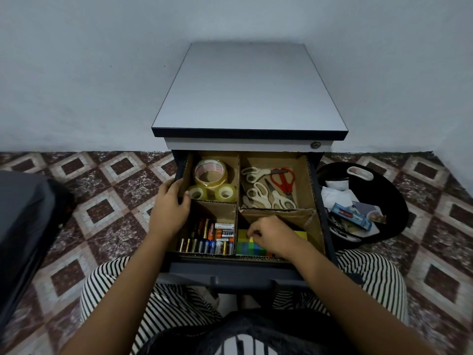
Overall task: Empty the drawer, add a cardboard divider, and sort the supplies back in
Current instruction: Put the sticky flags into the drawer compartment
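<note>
No battery label in the near-left compartment of the open cardboard-divided drawer [313, 185] was readable. Your left hand [170, 211] gripped the drawer's left wall beside the clear tape rolls [211, 180]. Your right hand [271, 234], fingers pinched narrow, rested knuckles-up on the green and yellow sticky-note pads [249, 248] in the near-right compartment.

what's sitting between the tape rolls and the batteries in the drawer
In the head view, only a cardboard divider wall separates the tape rolls from the batteries.
</note>
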{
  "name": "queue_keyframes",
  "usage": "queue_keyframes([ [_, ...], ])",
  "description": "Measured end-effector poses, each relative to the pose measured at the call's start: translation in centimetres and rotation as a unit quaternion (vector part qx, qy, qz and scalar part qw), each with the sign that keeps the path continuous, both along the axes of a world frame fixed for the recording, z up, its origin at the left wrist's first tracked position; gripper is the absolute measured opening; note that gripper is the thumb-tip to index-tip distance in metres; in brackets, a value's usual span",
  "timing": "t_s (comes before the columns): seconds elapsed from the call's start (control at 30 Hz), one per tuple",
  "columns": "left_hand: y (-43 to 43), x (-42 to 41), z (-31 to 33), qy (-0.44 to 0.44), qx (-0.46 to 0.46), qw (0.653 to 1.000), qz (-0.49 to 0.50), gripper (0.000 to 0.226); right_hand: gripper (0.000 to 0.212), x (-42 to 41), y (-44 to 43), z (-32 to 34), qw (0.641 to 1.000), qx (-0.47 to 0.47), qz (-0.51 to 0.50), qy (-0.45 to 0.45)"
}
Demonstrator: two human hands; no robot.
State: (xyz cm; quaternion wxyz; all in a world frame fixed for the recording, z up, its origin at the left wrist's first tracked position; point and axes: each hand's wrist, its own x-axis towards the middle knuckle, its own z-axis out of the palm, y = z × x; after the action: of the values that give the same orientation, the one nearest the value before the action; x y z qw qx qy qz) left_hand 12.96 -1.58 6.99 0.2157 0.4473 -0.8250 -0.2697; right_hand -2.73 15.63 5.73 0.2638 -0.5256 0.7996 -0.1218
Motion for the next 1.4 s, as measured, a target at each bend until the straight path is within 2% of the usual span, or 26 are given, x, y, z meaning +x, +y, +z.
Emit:
queue_keyframes([
  [0.17,0.0,0.1,0.0,-0.003,0.002,1.000,0.000,0.046,0.029,0.3,-0.3,-0.1,0.999,0.045,0.008,-0.012],
  [0.57,0.0,0.1,-0.1,-0.003,0.003,1.000,-0.002,0.046,0.027,-1.3,0.6,1.1,0.998,0.015,-0.028,-0.055],
  [0.67,-0.1,0.0,0.0,-0.004,0.003,1.000,-0.002,0.046,0.035,-2.8,1.8,1.6,0.998,0.016,-0.048,-0.030],
  [0.87,0.0,0.0,0.0,-0.003,0.001,1.000,0.002,0.046,0.049,-4.2,3.6,0.3,0.997,0.035,-0.027,0.059],
  [1.07,0.0,0.0,0.0,-0.001,0.005,1.000,0.002,0.046,0.039,-3.8,4.1,0.1,0.994,0.058,-0.027,0.083],
  [1.4,-0.1,0.0,-0.2,-0.003,0.001,1.000,-0.001,0.046,0.033,-3.6,4.1,0.3,0.995,0.049,-0.019,0.081],
])
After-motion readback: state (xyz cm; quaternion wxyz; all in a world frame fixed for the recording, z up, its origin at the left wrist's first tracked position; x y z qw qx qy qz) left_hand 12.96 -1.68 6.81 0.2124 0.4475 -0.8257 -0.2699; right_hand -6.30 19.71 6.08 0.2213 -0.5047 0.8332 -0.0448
